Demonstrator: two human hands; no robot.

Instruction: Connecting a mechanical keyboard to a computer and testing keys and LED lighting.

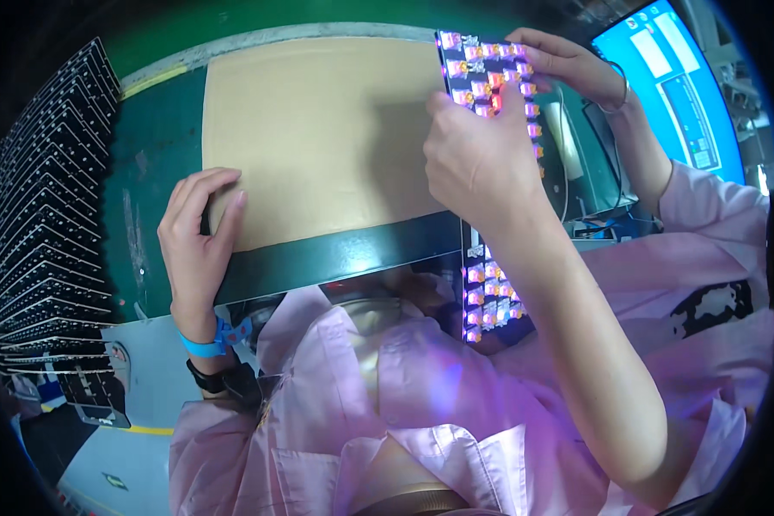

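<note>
A keyboard without keycaps (488,311), with rows of switches glowing pink, purple and orange, stands lengthwise right of a brown cardboard sheet (318,129). My right hand (482,146) is closed round it, fingers curled at its left edge and thumb over the switches, hiding its middle. Another person's hand (568,64), with a bracelet at the wrist, touches its far right side. My left hand (199,219), a blue band on its wrist, rests at the cardboard's left edge. Its fingers and thumb are bent and apart, with nothing between them.
Many thin black boards (47,206) stand in a tall row at the left. The cardboard lies on a green work mat (146,215). A lit monitor (675,86) stands at the far right, with a cable (564,163) and small parts below it. The other person's sleeve (714,206) is close by on the right.
</note>
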